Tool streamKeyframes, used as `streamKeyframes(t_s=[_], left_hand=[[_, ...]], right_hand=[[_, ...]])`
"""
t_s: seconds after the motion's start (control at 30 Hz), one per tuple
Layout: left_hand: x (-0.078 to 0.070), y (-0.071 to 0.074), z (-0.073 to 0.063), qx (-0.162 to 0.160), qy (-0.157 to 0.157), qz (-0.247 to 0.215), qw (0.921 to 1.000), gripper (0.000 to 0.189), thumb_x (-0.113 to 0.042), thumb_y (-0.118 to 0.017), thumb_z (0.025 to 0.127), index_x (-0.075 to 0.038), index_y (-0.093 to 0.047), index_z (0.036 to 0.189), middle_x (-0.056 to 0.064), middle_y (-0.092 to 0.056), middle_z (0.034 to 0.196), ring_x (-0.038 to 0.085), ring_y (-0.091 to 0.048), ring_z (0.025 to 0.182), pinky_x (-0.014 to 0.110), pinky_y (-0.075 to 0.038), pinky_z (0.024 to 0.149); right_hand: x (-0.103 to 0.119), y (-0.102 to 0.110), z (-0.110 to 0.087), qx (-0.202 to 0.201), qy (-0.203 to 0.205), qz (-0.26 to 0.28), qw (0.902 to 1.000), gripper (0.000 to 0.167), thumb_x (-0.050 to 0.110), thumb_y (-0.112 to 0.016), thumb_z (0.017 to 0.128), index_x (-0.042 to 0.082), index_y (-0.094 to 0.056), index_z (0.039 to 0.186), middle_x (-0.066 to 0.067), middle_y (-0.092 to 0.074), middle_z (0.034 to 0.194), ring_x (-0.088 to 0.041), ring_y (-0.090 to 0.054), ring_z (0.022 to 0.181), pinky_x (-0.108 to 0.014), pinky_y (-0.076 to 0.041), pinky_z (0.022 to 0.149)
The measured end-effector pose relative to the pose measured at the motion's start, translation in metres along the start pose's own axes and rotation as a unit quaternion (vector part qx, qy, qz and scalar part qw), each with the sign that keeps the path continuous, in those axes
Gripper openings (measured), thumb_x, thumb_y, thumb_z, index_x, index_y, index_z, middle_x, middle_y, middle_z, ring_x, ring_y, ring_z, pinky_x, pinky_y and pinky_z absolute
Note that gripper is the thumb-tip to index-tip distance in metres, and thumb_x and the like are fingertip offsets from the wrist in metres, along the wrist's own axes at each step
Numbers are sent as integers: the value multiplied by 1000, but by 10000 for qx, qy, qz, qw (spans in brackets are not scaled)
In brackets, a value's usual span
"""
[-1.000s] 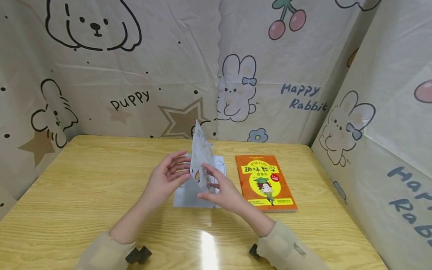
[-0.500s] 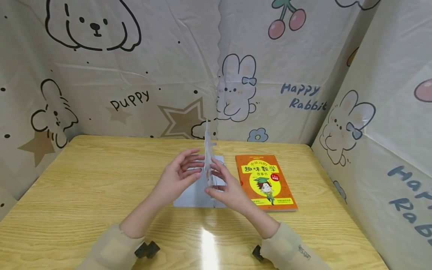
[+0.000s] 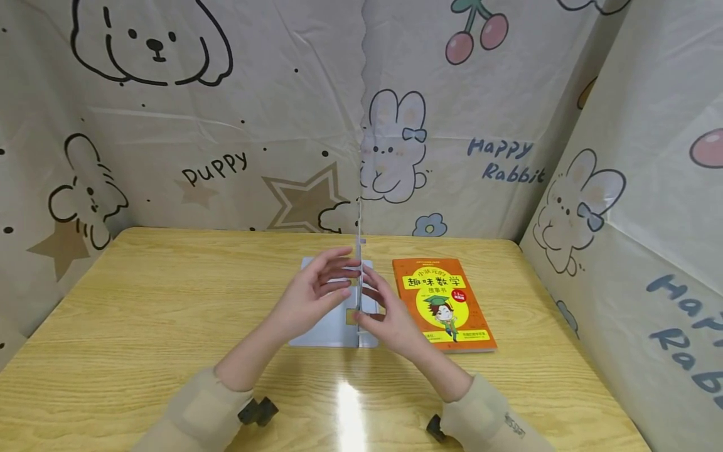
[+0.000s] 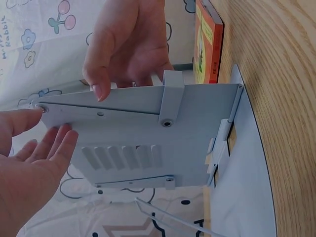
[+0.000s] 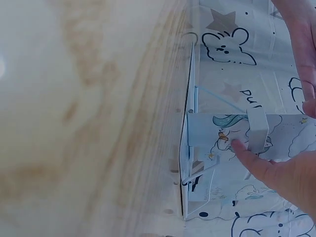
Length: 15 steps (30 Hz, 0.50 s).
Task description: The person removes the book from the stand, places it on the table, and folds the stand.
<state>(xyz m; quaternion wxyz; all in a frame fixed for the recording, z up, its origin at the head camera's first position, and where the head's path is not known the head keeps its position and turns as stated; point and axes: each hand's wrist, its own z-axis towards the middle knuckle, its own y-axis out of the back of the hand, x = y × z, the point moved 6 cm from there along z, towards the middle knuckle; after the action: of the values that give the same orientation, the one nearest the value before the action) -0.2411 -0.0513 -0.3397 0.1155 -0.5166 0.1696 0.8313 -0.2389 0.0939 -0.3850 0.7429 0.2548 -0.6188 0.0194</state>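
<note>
A white metal folding stand, which looks like a book stand, has its flat base plate point(image 3: 323, 329) on the table. Its panel point(image 4: 128, 131) stands upright, nearly edge-on in the head view. Slots and a bracket show on its plain side, and a cartoon print point(image 5: 232, 131) on the other. My left hand point(image 3: 310, 292) touches the plain side near its top with fingers mostly straight. On the printed side, my right hand point(image 3: 390, 317) holds the near edge, with its thumb at the edge and its fingers bent behind. The panel hides some right fingertips.
An orange and yellow book point(image 3: 446, 301) lies flat just right of the stand. The wooden table point(image 3: 169, 301) extends to both sides. Printed cloth walls point(image 3: 271, 94) rise behind and at the sides.
The stand's panel has swung rightward from a leftward tilt to upright, so its printed face no longer shows in the head view. Both hands have shifted right with it.
</note>
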Motion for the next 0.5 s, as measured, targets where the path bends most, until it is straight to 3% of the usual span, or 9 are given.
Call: streamKeyframes(t_s=[0.17,0.5], left_hand=[[2,1,2,-11,-42,180,9998,57,2,-61,89,-9,-39,140,14,-52,134,25,-52,122,31,-46,100],[18,25,2,-300,79,460,9985,60,-4,-67,86,-14,-40,140,12,-53,133,23,-51,123,32,-45,100]], right_hand=[[-21,3,3,-193,58,-31,9998,80,8,-65,87,28,-20,149,-7,-32,150,-32,-39,134,-52,-45,97],[-26,7,0,-282,64,161,9995,80,9,-65,84,31,-21,147,-6,-32,150,-32,-38,134,-55,-42,98]])
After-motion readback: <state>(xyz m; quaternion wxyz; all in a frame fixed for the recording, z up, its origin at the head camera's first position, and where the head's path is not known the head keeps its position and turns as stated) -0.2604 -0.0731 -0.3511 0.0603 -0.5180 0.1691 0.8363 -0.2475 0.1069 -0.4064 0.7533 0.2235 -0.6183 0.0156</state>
